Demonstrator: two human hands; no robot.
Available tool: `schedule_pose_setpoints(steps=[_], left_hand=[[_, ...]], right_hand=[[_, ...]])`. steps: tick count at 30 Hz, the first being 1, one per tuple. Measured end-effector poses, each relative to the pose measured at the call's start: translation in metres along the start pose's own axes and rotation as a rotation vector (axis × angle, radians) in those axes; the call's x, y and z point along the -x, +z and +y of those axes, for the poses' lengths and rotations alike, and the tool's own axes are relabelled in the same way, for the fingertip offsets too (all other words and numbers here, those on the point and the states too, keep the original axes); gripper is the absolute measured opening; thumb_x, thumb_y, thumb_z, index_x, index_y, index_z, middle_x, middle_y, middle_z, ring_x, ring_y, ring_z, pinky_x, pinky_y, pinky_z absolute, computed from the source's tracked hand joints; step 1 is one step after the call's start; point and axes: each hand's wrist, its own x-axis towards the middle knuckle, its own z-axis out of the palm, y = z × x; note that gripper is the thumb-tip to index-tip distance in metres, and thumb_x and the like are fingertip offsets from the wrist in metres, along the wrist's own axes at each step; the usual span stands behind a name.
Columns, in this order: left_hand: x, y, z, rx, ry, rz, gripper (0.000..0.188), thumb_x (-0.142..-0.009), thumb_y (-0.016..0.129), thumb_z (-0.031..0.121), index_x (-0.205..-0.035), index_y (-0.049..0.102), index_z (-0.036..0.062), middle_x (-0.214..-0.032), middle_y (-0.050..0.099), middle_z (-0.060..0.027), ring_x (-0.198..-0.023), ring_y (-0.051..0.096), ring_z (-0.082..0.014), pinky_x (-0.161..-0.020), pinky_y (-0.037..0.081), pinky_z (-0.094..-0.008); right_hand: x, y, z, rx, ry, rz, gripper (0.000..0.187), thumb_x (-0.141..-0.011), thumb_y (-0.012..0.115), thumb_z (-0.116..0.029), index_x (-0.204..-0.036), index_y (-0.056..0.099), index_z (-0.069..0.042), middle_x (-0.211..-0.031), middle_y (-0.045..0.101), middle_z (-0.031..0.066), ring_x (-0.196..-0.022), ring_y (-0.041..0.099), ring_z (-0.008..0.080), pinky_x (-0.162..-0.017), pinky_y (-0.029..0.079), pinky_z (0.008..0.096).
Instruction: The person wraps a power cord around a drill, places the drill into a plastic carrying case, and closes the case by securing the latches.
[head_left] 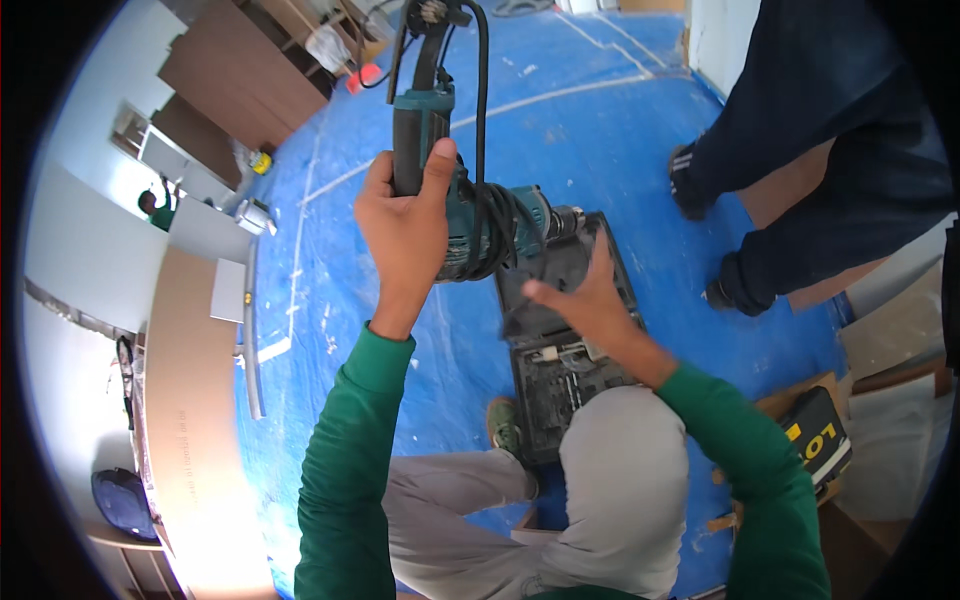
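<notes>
Above the blue floor sheet (575, 110): a teal-and-black drill (532, 208) is held up in the upper centre of the frame by a person in green sleeves.
Left hand (400, 230): closed around the drill's handle (408, 150), thumb along the right side; some fingers are hidden.
Right hand (600, 310): apart from the left, thumb and fingers spread, slightly blurred, with nothing seen in its grasp; it appears below and right of the drill.
Drill's line: the body runs left to right, its chuck (568, 219) at the right end and the handle rising from the left, so the chuck end points away from the gripping hand and lies nearer the right one. Whether the right fingers touch it cannot be told.
Black cord (485, 150): it drops from the top of the frame and is looped around the body.
Open case (540, 440): on the sheet at centre, below and right of the drill, its lid (540, 315) folded toward the top of the frame, small pieces in the tray; the right hand, over it in view, is nearer.
Dark trousers (800, 160): another person stands at upper right.
</notes>
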Motion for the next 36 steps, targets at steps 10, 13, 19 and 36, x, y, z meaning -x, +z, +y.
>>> schedule_pose_setpoints(steps=[10, 13, 19, 36], left_hand=[[0.014, -0.092, 0.051, 0.305, -0.01, 0.211, 0.029, -0.096, 0.076, 0.028, -0.09, 0.066, 0.001, -0.075, 0.056, 0.0056, -0.068, 0.043, -0.0022, -0.058, 0.033, -0.0225], [0.034, -0.112, 0.037, 0.25, -0.023, 0.075, 0.027, -0.095, 0.077, 0.026, -0.093, 0.067, 0.0006, -0.077, 0.056, 0.0062, -0.067, 0.044, -0.0023, -0.058, 0.034, -0.022], [0.062, -0.154, 0.031, 0.317, -0.036, -0.123, 0.035, -0.089, 0.083, 0.026, -0.104, 0.069, -0.0029, -0.088, 0.07, -0.002, -0.074, 0.06, -0.0049, -0.065, 0.046, -0.0213], [0.053, -0.169, 0.024, 0.517, -0.174, 0.167, 0.032, -0.087, 0.086, 0.023, -0.098, 0.068, -0.0016, -0.079, 0.067, -0.0008, -0.069, 0.057, -0.004, -0.06, 0.043, -0.0208]], right_hand=[[0.072, 0.025, -0.149, 0.119, -0.133, -0.459, 0.04, -0.105, 0.057, -0.039, -0.107, 0.062, 0.001, -0.076, 0.063, 0.0053, -0.071, 0.064, 0.0147, -0.066, 0.051, 0.0323], [0.083, -0.016, -0.178, 0.032, -0.042, -0.425, 0.036, -0.107, 0.055, -0.04, -0.104, 0.061, -0.004, -0.064, 0.052, -0.0013, -0.056, 0.054, 0.0102, -0.053, 0.045, 0.0283], [-0.026, -0.082, -0.121, 0.961, -0.151, -0.367, 0.031, -0.095, 0.072, -0.027, -0.112, 0.069, -0.001, -0.083, 0.063, 0.0089, -0.076, 0.06, 0.0167, -0.07, 0.049, 0.0335], [0.172, 0.163, -0.069, -1.159, 0.421, -0.499, 0.057, -0.107, 0.039, -0.051, -0.137, 0.052, -0.004, -0.079, 0.063, 0.0104, -0.078, 0.06, 0.0221, -0.09, 0.049, 0.0441]])
